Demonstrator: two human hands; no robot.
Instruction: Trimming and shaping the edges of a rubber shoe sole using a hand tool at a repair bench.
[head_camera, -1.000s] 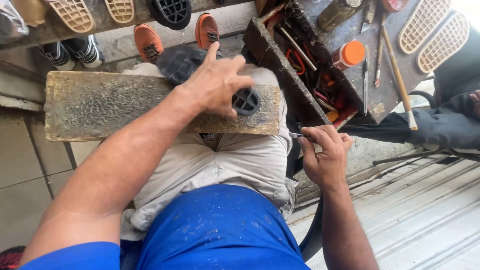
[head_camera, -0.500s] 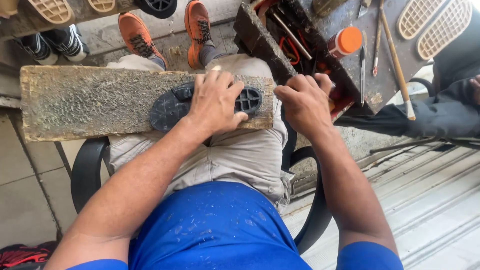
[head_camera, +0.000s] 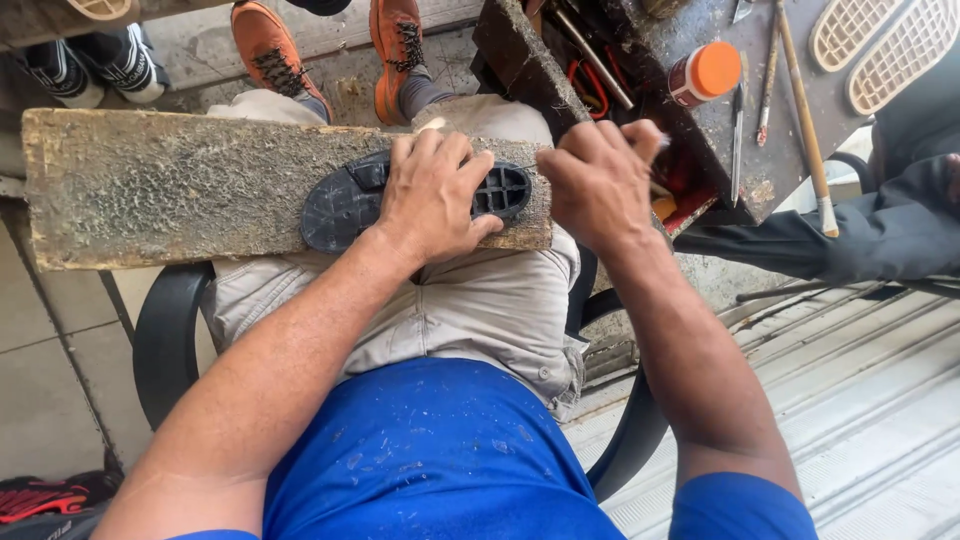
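— Rough and scarred, that wooden board (head_camera: 150, 185) lies across the seated person's lap as a work surface, over a tiled floor (head_camera: 50, 370). Why there?

— It puts the black shoe sole (head_camera: 340, 205) right under both arms. The sole lies tread-up on the board's right part, and the left hand (head_camera: 432, 195) is spread flat over its middle, pressing it down so it cannot slide.

— So no closed grip on it?

— No, open fingers, palm weight only. The right hand (head_camera: 600, 180) sits just right of the sole's end, fingers curled shut, something pale showing at the knuckles; what it pinches I cannot tell.

— And further right?

— A dark table (head_camera: 760, 180) with an orange-capped bottle (head_camera: 705, 72), a long brush (head_camera: 805, 120) and pale soles (head_camera: 890, 45), all within easy reach of that right hand.
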